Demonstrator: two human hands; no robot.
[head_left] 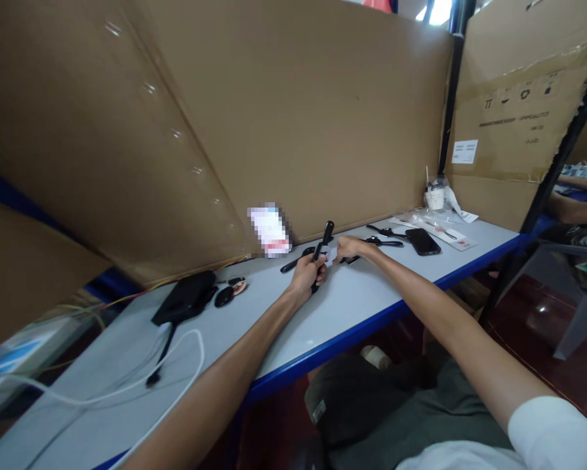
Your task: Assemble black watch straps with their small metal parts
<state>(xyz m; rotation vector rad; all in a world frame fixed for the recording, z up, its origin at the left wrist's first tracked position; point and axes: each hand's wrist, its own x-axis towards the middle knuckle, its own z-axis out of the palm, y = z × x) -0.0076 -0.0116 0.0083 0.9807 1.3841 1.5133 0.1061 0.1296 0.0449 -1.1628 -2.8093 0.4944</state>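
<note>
My left hand (307, 274) is closed around a long black strap-like thing, seemingly a black watch (328, 232), held upright and slightly tilted above the table. Between the two hands shows a pale thin piece (330, 253) beside the watch; its kind is too small to tell. My right hand (350, 247) is closed, its fingers pinching at the right end of that piece. Behind my left hand lies another black strap-like thing (290, 266), partly hidden. More black watches (387, 232) lie just beyond my right hand, one of them partly covered by it.
A phone (423, 241) lies right on the grey table (293, 339); a lit, blurred screen (272, 230) leans against the cardboard wall (298, 117). Leftward are a black pouch (188, 297), keys (224, 297) and a white cable (200, 346). A bagged cup (436, 196) stands far right.
</note>
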